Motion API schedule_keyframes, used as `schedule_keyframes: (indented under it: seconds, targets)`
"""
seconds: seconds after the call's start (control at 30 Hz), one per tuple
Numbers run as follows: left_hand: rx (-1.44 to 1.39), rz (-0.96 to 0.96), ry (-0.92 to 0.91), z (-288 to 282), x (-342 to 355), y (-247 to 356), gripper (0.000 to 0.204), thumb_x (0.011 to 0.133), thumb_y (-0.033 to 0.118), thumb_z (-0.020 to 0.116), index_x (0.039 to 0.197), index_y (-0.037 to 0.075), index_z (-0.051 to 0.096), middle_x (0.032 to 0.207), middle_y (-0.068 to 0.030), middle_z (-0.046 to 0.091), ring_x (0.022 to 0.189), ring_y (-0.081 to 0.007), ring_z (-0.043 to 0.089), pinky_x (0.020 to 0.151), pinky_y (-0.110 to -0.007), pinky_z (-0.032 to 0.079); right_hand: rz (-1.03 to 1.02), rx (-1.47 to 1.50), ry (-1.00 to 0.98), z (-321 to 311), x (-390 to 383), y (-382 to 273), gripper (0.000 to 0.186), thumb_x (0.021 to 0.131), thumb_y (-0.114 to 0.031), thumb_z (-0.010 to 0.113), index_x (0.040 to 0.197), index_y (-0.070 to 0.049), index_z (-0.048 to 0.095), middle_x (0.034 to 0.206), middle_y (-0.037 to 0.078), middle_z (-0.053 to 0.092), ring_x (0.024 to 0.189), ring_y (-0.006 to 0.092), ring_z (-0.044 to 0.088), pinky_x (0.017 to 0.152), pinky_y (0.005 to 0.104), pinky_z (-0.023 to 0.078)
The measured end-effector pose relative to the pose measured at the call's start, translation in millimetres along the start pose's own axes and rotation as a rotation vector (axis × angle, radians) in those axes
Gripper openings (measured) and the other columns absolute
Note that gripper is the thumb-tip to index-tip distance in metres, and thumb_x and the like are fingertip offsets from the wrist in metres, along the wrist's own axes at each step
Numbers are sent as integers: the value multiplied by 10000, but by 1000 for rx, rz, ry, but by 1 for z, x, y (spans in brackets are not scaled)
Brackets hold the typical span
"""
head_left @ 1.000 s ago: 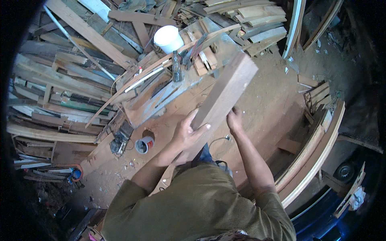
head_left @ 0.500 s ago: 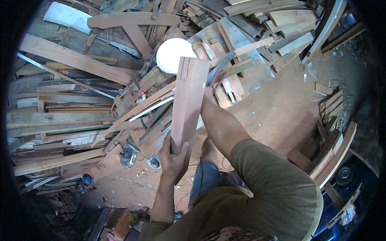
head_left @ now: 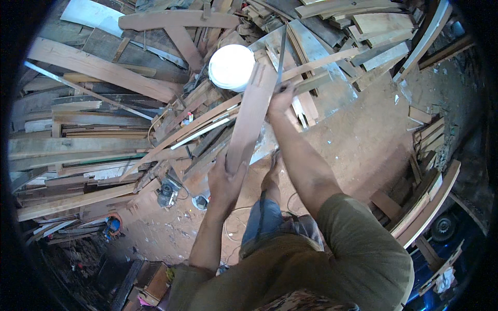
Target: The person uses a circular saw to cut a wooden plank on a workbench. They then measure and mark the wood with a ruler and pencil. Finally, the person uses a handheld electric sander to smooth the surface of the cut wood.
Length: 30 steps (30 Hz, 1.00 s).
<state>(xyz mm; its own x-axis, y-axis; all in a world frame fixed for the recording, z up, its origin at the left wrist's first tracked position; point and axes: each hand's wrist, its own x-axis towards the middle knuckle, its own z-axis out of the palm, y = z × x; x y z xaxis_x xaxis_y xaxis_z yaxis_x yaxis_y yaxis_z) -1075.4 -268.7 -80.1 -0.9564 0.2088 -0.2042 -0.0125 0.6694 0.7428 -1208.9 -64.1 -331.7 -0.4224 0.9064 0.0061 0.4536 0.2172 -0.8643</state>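
My left hand [head_left: 226, 181] is wrapped round the lower end of a reddish wooden beam [head_left: 250, 119], thumb on its upper face. The beam slants up and to the right, its far end beside a round white lid [head_left: 231, 67]. Close to that far end, my right hand [head_left: 281, 99] is closed at the beam's right side. From it rises a long, narrow, dark blade-like strip [head_left: 282, 49], whose lower end is hidden in the hand. Whether the strip touches the beam I cannot tell.
Piled planks and offcuts [head_left: 78, 145] fill the left and far side. A sheet-topped surface [head_left: 332, 88] bears more pieces at the right. Curved boards [head_left: 428, 207] stack at far right. A small power tool [head_left: 167, 194] and a cable [head_left: 226, 233] lie on the dusty floor.
The beam has tilted, its far end now leaning right. My right hand, hidden behind the beam before, shows at its right side, and the dark strip stands more upright.
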Motion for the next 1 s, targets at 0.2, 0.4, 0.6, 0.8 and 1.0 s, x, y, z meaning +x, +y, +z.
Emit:
schedule_keyframes:
  seconds: [0.2,0.4,0.6,0.8,1.0]
  targets:
    - [121,275,-105,14,-38,51,585,870,170,735,1373,60,458,1038,-308,698,971,-494,679,800,-552,553,145,506,-245,-265,13,-28,348,981,-98,638,1292,48,581,1111,108,684,1005,187,637,889,338,507]
    - [126,481,-301,59,-137,119,636,848,200,770,1393,96,458,1073,-296,696,990,-480,681,801,-542,537,266,370,66,-593,-120,-20,229,971,-184,726,1091,8,689,915,11,688,834,72,610,768,220,472]
    - [137,896,-339,108,-307,170,556,872,166,706,1358,121,440,1082,-260,711,952,-479,684,798,-581,549,162,348,148,-798,-296,26,238,927,-178,784,996,37,705,809,28,711,711,69,620,650,215,488]
    - [128,998,-526,137,-480,201,563,863,150,702,1362,154,440,1030,-234,724,920,-462,696,769,-575,553,210,185,287,-914,-437,80,222,883,-179,823,947,11,728,767,34,720,691,66,630,627,229,486]
    - [176,1046,-734,152,-574,200,542,866,154,713,1346,94,471,1116,-248,704,981,-448,694,803,-530,557,300,158,430,-975,-525,97,191,883,-171,817,922,-2,737,749,21,708,675,70,617,610,238,469]
